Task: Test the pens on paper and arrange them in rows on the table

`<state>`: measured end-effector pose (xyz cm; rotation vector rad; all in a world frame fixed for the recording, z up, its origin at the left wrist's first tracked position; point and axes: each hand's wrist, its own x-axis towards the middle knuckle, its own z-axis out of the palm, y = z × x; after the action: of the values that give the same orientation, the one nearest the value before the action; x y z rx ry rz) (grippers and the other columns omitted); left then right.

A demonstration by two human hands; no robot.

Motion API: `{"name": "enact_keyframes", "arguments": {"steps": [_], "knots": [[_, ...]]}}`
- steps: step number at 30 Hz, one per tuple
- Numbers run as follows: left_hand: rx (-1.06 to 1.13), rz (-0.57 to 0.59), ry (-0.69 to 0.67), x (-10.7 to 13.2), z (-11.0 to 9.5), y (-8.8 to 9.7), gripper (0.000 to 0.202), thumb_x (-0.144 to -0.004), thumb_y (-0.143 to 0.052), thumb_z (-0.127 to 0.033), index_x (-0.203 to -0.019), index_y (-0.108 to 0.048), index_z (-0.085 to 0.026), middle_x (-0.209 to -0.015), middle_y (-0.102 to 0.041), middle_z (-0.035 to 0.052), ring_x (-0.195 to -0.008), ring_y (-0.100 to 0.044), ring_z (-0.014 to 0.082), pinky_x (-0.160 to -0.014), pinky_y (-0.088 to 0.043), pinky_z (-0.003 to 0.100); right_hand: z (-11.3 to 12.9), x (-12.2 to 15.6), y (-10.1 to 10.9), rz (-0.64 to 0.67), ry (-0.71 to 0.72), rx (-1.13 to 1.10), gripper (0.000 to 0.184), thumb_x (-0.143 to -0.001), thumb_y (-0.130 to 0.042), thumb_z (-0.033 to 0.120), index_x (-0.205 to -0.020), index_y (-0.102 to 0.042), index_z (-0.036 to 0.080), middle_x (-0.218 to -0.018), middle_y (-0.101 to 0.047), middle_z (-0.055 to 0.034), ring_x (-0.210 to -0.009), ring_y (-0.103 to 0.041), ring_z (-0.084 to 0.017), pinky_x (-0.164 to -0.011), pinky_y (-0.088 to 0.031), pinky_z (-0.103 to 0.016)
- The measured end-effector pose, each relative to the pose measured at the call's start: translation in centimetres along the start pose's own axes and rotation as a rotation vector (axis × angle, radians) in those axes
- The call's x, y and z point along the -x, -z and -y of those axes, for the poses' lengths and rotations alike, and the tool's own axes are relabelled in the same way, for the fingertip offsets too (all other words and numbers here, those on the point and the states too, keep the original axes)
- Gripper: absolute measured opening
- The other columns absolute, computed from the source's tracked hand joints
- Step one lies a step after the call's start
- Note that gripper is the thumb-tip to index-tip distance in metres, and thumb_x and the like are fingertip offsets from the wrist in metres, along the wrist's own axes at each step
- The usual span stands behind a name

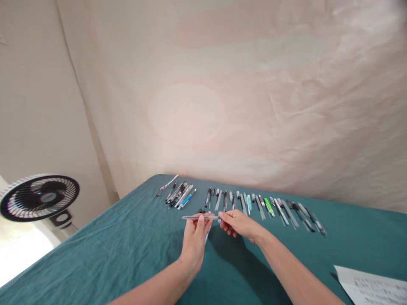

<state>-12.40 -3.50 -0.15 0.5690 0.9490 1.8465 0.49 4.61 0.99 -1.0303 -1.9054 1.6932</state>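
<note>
Both of my hands hold one clear pen (199, 217) level above the teal tablecloth (127, 250). My left hand (194, 241) pinches its middle and my right hand (239, 223) grips its right end. Just beyond the hands a row of several pens (263, 207) lies side by side on the cloth, running to the right. A looser bunch of pens (178, 195) lies at the row's left end, near the table's far corner.
A black and white fan (38, 198) stands off the table's left edge. A printed sheet of paper (375, 286) lies at the near right corner. A pale cloth backdrop (241, 93) hangs behind the table.
</note>
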Motion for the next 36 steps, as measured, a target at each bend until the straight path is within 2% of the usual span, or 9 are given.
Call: {"name": "enact_keyframes", "arguments": {"steps": [12, 16, 18, 22, 24, 27, 29, 33, 36], "knots": [[0.049, 0.036, 0.007, -0.54, -0.26, 0.32, 0.005, -0.079, -0.051, -0.017, -0.082, -0.049, -0.014, -0.087, -0.062, 0.0057, -0.089, -0.059, 0.0131, -0.094, -0.04, 0.033, 0.29, -0.14, -0.48, -0.072, 0.215, 0.043, 0.043, -0.078, -0.039, 0.053, -0.058, -0.047, 0.016, -0.049, -0.043, 0.0041, -0.046, -0.042, -0.008, -0.045, -0.034, -0.019], [0.048, 0.019, -0.001, -0.69, -0.51, 0.2, 0.005, -0.079, -0.051, -0.018, -0.08, -0.048, -0.014, -0.085, -0.062, 0.0053, -0.087, -0.06, 0.0128, -0.093, -0.041, 0.033, 0.5, -0.11, -0.34, -0.096, 0.31, 0.123, 0.034, -0.074, -0.049, 0.05, -0.071, -0.053, 0.016, -0.058, -0.05, 0.003, -0.052, -0.046, -0.009, -0.051, -0.037, -0.019], [0.044, 0.029, -0.012, -0.74, -0.54, 0.16, 0.007, -0.079, -0.052, -0.019, -0.08, -0.048, -0.014, -0.085, -0.062, 0.0054, -0.086, -0.06, 0.0132, -0.093, -0.041, 0.034, 0.48, -0.18, -0.24, -0.105, 0.298, 0.13, 0.036, -0.074, -0.049, 0.051, -0.076, -0.054, 0.016, -0.061, -0.053, 0.0017, -0.054, -0.048, -0.009, -0.051, -0.038, -0.019], [0.023, 0.057, -0.018, -0.72, -0.43, 0.26, 0.009, -0.078, -0.052, -0.021, -0.082, -0.049, -0.013, -0.085, -0.063, 0.0059, -0.085, -0.06, 0.0137, -0.093, -0.041, 0.035, 0.27, -0.35, -0.13, -0.067, 0.219, 0.13, 0.053, -0.08, -0.03, 0.057, -0.062, -0.055, 0.013, -0.054, -0.052, -0.0004, -0.049, -0.047, -0.009, -0.05, -0.038, -0.021], [0.014, 0.063, -0.025, -0.72, -0.4, 0.34, 0.01, -0.078, -0.053, -0.022, -0.083, -0.049, -0.013, -0.085, -0.063, 0.0057, -0.085, -0.06, 0.0137, -0.092, -0.041, 0.035, 0.23, -0.33, -0.04, -0.064, 0.232, 0.155, 0.05, -0.08, -0.034, 0.056, -0.061, -0.054, 0.013, -0.053, -0.051, 0.0006, -0.048, -0.046, -0.009, -0.05, -0.038, -0.021], [0.004, 0.047, -0.035, -0.77, -0.42, 0.34, 0.011, -0.078, -0.053, -0.023, -0.081, -0.049, -0.013, -0.084, -0.063, 0.0055, -0.084, -0.06, 0.0137, -0.091, -0.041, 0.035, 0.33, -0.22, 0.16, -0.082, 0.267, 0.167, 0.039, -0.074, -0.048, 0.053, -0.073, -0.055, 0.015, -0.058, -0.052, 0.0018, -0.051, -0.048, -0.009, -0.05, -0.038, -0.02], [-0.001, 0.043, -0.042, -0.79, -0.45, 0.3, 0.011, -0.078, -0.053, -0.023, -0.081, -0.049, -0.013, -0.084, -0.063, 0.0057, -0.084, -0.06, 0.0137, -0.091, -0.042, 0.035, 0.43, -0.18, 0.26, -0.071, 0.234, 0.144, 0.042, -0.074, -0.045, 0.055, -0.075, -0.055, 0.014, -0.059, -0.054, 0.0008, -0.051, -0.049, -0.01, -0.048, -0.038, -0.02], [-0.014, 0.058, -0.035, -0.76, -0.52, 0.27, 0.012, -0.077, -0.053, -0.023, -0.082, -0.049, -0.013, -0.085, -0.063, 0.0056, -0.085, -0.06, 0.0138, -0.091, -0.041, 0.035, 0.48, -0.15, 0.3, -0.023, 0.168, 0.111, 0.053, -0.079, -0.032, 0.057, -0.063, -0.055, 0.013, -0.054, -0.053, -0.0008, -0.048, -0.048, -0.009, -0.049, -0.039, -0.021], [-0.015, 0.048, -0.033, -0.73, -0.59, 0.27, 0.011, -0.078, -0.053, -0.023, -0.081, -0.049, -0.013, -0.082, -0.063, 0.005, -0.084, -0.06, 0.0135, -0.09, -0.042, 0.035, 0.41, -0.09, 0.37, -0.044, 0.231, 0.142, 0.041, -0.075, -0.046, 0.053, -0.07, -0.055, 0.014, -0.057, -0.053, 0.001, -0.05, -0.048, -0.009, -0.05, -0.039, -0.02]]}}
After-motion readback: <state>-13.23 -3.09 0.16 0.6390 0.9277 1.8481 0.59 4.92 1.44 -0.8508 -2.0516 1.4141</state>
